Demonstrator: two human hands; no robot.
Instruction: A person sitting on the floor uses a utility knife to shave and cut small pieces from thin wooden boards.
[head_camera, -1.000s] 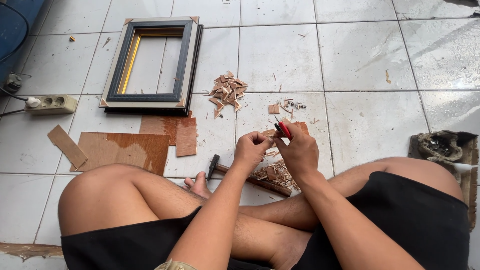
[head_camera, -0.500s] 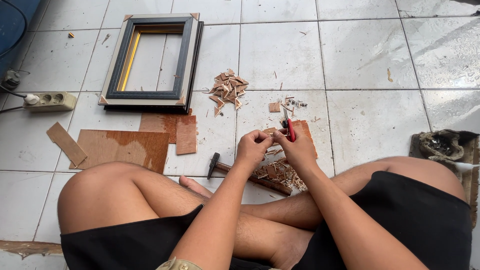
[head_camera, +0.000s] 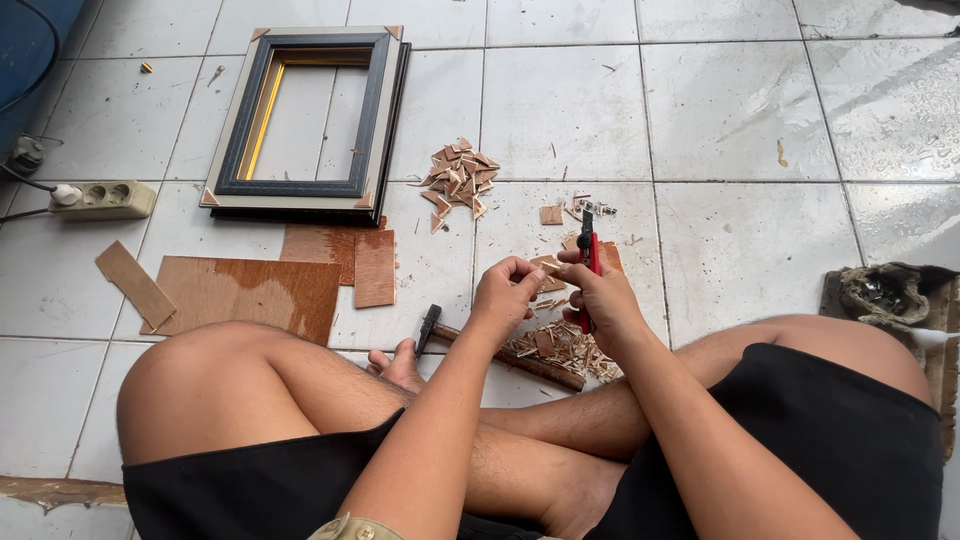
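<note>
A small wood piece (head_camera: 547, 266) is pinched in the fingers of the left hand (head_camera: 505, 297), above the tiled floor (head_camera: 740, 130). A red-handled cutter (head_camera: 589, 252) is gripped in the closed right hand (head_camera: 600, 300), touching the piece. Shavings (head_camera: 560, 348) and a hammer (head_camera: 500, 350) lie just below; a scrap pile (head_camera: 458, 175) and frames (head_camera: 305, 120) lie farther off.
</note>
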